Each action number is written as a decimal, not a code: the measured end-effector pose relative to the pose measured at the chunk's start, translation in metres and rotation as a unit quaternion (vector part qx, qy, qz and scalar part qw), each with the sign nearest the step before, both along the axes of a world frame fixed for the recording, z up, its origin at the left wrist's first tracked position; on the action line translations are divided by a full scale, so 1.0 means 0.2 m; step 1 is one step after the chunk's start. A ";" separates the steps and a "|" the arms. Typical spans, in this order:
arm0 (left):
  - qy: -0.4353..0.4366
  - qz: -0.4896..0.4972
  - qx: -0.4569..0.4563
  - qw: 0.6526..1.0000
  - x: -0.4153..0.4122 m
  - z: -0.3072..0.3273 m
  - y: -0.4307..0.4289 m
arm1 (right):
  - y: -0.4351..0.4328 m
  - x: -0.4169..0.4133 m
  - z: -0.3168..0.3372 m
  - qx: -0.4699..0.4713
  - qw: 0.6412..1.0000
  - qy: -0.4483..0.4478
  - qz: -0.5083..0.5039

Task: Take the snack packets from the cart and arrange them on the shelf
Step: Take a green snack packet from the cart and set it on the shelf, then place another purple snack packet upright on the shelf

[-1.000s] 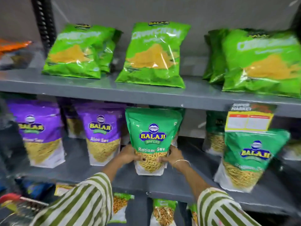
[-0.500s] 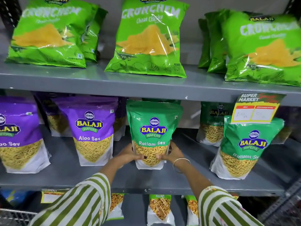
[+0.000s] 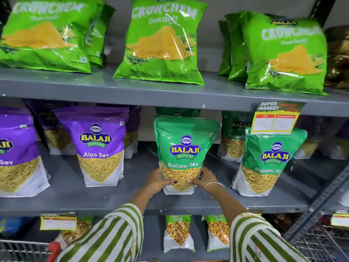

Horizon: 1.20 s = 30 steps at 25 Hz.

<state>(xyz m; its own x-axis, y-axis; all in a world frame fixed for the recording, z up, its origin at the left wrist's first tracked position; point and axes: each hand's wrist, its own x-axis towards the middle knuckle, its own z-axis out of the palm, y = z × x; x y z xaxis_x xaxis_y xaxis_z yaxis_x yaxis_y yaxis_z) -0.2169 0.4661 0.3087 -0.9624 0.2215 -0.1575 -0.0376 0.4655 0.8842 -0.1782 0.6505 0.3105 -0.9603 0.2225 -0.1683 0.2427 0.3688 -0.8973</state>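
A green Ratlami Sev packet (image 3: 184,146) stands upright on the middle grey shelf (image 3: 113,197). My left hand (image 3: 157,181) grips its lower left side and my right hand (image 3: 203,178) grips its lower right side, thumbs across the clear window at the front. Another green packet (image 3: 177,111) stands hidden right behind it. A second Ratlami Sev packet (image 3: 268,161) stands to the right, and purple Aloo Sev packets (image 3: 100,146) stand to the left. The cart (image 3: 22,250) shows as wire mesh at the bottom left.
Light green Crunchem bags (image 3: 160,40) line the top shelf. A yellow price tag (image 3: 275,118) hangs from the upper shelf edge. Chana Garam packets (image 3: 178,233) stand on the bottom shelf. A slotted grey upright (image 3: 321,197) and wire mesh sit at the right.
The view has dropped and drawn closer to the shelf. Both hands have stayed on the green packet, which sits a little further back and more upright.
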 end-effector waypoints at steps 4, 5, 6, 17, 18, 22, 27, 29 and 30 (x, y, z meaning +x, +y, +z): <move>0.008 0.001 -0.020 1.000 0.02 -0.01 0.03 | 0.02 0.06 0.02 -0.011 1.000 0.003 0.003; 0.004 0.001 -0.018 1.000 0.01 -0.02 0.03 | 0.02 0.06 0.01 -0.009 1.000 0.002 0.001; 0.002 0.003 -0.014 1.000 0.01 -0.02 0.03 | 0.02 0.07 0.02 0.000 1.000 0.004 0.001; 0.318 0.271 -0.201 0.886 0.10 0.04 -0.41 | -0.32 -0.06 0.28 0.286 0.801 -0.422 0.314; 0.338 0.324 -0.194 0.862 0.11 0.04 -0.50 | -0.44 -0.09 0.28 0.295 0.819 -0.360 0.336; 0.210 0.358 -0.023 0.909 -0.08 0.00 -0.94 | -0.87 -0.25 0.21 0.289 0.909 -0.079 0.291; -0.007 0.089 0.102 0.991 -0.38 -0.13 -1.32 | -1.12 -0.51 0.00 -0.010 0.986 -0.001 0.166; -0.013 0.074 0.129 0.989 -0.36 -0.11 -1.31 | -1.18 -0.52 -0.03 -0.097 0.983 0.007 0.156; -0.006 0.084 0.143 0.986 -0.33 -0.10 -1.30 | -1.20 -0.52 -0.05 -0.117 0.983 0.012 0.143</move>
